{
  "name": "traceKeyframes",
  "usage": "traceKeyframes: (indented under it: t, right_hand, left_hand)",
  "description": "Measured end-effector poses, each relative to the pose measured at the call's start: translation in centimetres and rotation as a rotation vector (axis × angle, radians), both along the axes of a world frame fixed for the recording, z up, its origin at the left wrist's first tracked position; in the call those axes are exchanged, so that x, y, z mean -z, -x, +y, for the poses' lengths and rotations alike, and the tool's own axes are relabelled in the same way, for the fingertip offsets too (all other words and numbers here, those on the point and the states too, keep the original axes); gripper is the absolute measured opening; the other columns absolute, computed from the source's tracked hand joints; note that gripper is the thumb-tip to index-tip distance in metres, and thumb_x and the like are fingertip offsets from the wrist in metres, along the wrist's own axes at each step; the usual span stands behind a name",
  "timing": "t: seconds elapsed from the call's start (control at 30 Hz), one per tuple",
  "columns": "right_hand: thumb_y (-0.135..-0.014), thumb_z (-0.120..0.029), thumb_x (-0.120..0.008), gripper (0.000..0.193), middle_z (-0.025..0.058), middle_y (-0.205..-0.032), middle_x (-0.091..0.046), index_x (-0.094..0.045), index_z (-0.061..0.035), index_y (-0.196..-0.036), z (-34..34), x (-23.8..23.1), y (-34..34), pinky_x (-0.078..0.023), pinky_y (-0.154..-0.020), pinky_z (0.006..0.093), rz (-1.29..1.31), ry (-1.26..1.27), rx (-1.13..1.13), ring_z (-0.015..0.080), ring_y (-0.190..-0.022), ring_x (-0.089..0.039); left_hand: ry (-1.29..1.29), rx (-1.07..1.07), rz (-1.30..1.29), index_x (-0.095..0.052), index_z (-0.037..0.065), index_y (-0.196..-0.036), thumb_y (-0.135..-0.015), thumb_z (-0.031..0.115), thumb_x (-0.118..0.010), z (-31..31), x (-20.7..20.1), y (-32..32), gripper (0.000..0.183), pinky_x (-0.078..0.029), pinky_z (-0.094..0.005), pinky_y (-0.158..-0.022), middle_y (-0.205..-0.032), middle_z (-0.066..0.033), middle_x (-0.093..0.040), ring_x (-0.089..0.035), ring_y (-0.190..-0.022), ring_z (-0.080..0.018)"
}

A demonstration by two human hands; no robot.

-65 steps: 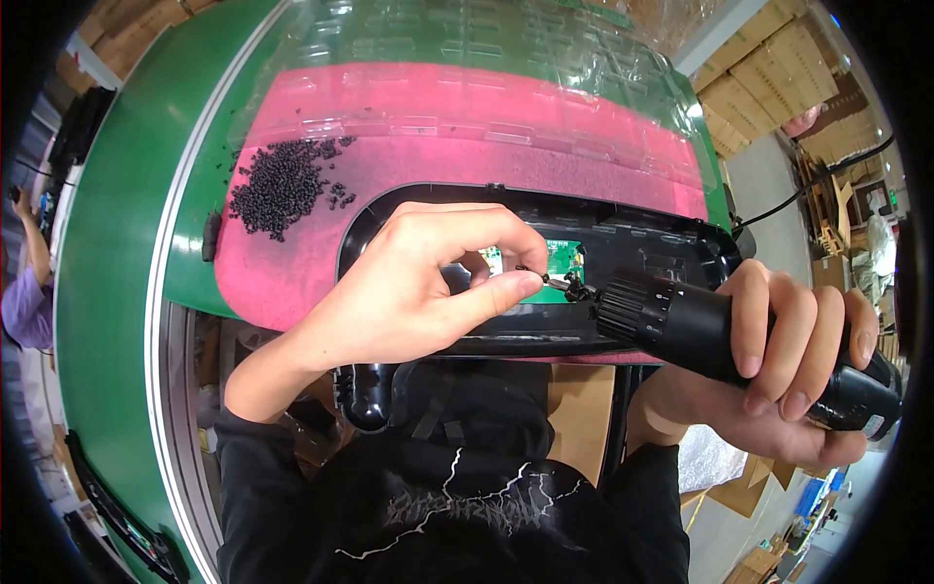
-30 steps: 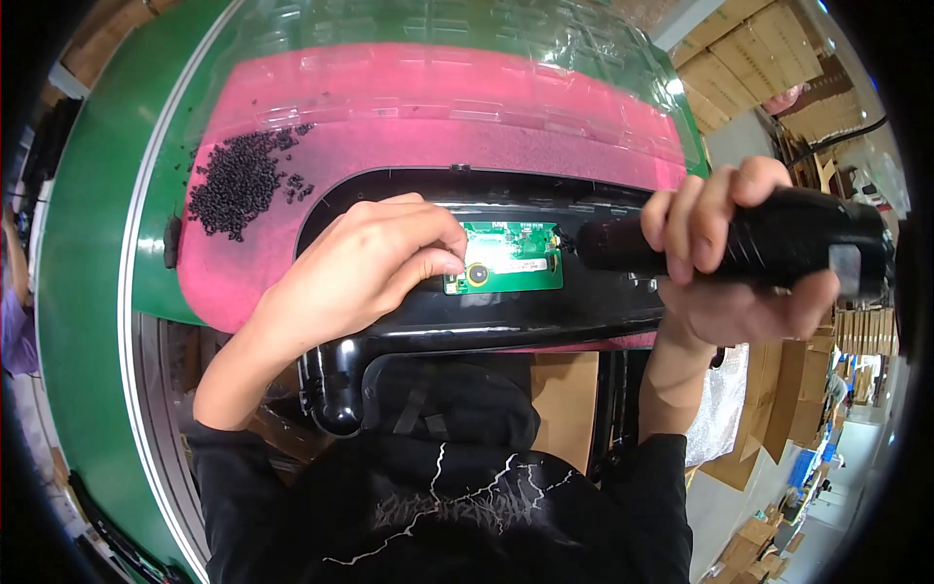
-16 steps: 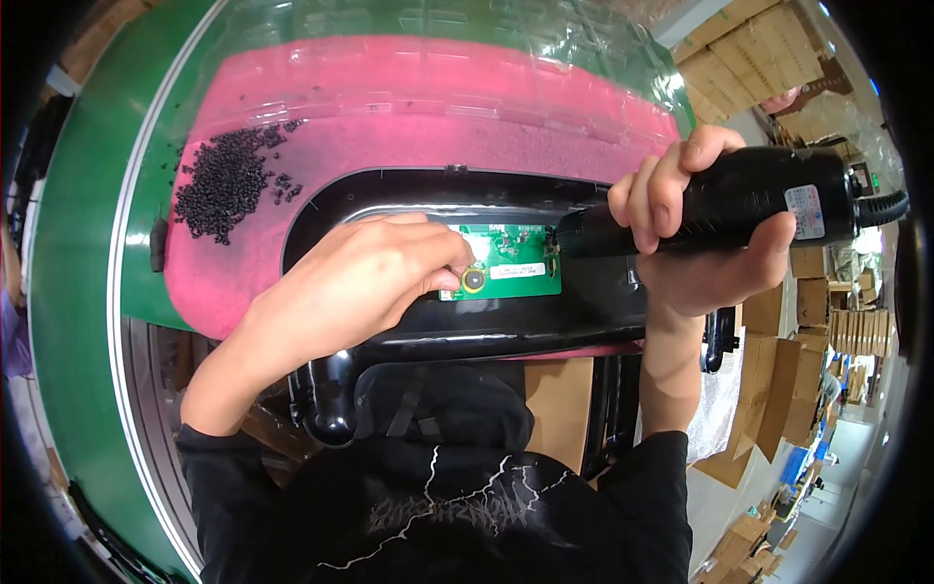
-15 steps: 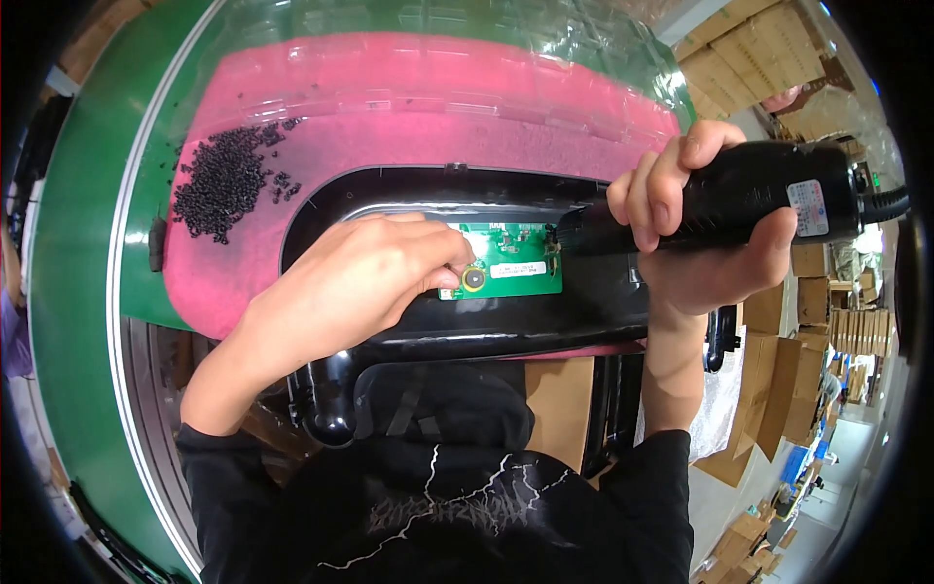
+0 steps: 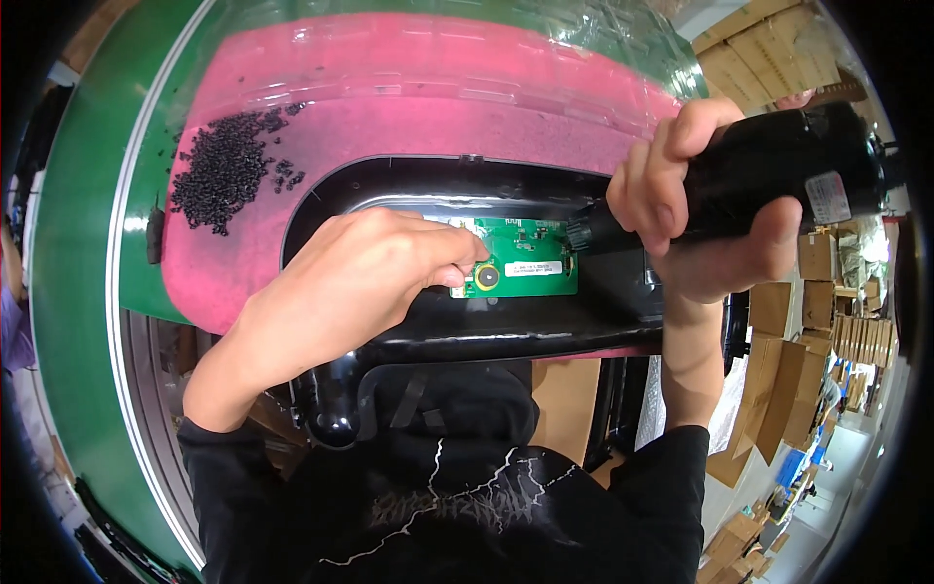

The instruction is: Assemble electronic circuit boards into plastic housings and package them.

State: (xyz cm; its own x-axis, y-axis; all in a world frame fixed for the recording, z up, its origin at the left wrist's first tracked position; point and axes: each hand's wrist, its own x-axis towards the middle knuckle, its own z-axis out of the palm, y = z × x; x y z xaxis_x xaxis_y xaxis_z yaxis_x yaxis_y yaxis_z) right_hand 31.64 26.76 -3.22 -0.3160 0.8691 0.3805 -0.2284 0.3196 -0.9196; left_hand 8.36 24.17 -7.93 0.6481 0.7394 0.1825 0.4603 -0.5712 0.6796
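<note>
A green circuit board [image 5: 525,255] with a white label and a round gold-ringed part lies inside a long black plastic housing [image 5: 418,336]. My left hand [image 5: 375,268] is closed at the board's left end, thumb and forefinger pinched on it; the exact grip is partly hidden. Fingers wrapped around its body, my right hand [image 5: 696,200] holds a black corded electric screwdriver [image 5: 759,165]. The tool slants down to the left, its ridged lower end at the board's right edge. Its bit cannot be made out.
Beyond the housing, a pink mat [image 5: 409,122] covers part of the green table [image 5: 83,195]. A pile of small black parts [image 5: 222,175] sits on the mat's left, near a short black rod [image 5: 155,236]. Clear plastic trays [image 5: 457,73] lie across the back; cardboard boxes [image 5: 778,58] stand at right.
The board and housing sit slightly farther right in the picture. The screwdriver and right hand have shifted slightly right too. My left hand keeps its place at the board's left end.
</note>
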Motion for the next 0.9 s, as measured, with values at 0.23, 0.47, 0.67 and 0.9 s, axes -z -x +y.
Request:
traceKeyframes:
  t: [0.23,0.47,0.67,0.9]
  right_hand:
    - [-0.079,-0.061,-0.060,0.061,-0.0014,-0.064,-0.052,-0.049,-0.0052,-0.099,-1.5,-1.2,-0.2,-0.037,-0.049,0.0263,0.225,-0.101,-0.125,0.0092,-0.046,-0.045]
    - [-0.073,-0.045,-0.069,0.046,-0.0024,-0.062,-0.053,-0.046,-0.0090,-0.093,-3.9,-3.4,2.7,-0.043,-0.049,0.0221,0.443,-0.252,-0.147,0.0070,-0.045,-0.050]
    - [-0.071,-0.043,-0.068,0.046,-0.0038,-0.059,-0.053,-0.046,-0.0095,-0.092,-4.0,-3.4,3.8,-0.044,-0.048,0.0182,0.470,-0.330,-0.138,0.0049,-0.043,-0.050]
    - [-0.073,-0.064,-0.067,0.064,-0.0019,-0.063,-0.051,-0.047,-0.0085,-0.097,-3.1,-3.0,4.0,-0.040,-0.051,0.0270,0.320,-0.144,-0.202,0.0096,-0.047,-0.049]
  left_hand:
    - [-0.080,0.029,-0.131,-0.064,0.002,-0.090,-0.081,0.008,-0.066,0.0,0.6,0.1,0.011,-0.051,-0.0363,-0.065,-0.085,-0.0100,-0.069,-0.065,-0.075,-0.0284]
    - [0.106,0.020,-0.457,-0.063,-0.002,-0.088,-0.081,-0.001,-0.066,-0.1,-0.3,0.1,0.007,-0.053,-0.0294,-0.062,-0.080,-0.0111,-0.068,-0.068,-0.071,-0.0222]
    - [0.043,0.064,-0.515,-0.063,-0.004,-0.089,-0.079,-0.002,-0.067,0.1,-0.1,0.4,0.011,-0.053,-0.0280,-0.062,-0.079,-0.0113,-0.068,-0.068,-0.071,-0.0205]
    - [-0.145,-0.084,-0.433,-0.065,-0.002,-0.087,-0.079,-0.001,-0.068,0.1,0.3,0.8,0.009,-0.051,-0.0292,-0.059,-0.077,-0.0104,-0.067,-0.066,-0.067,-0.0210]
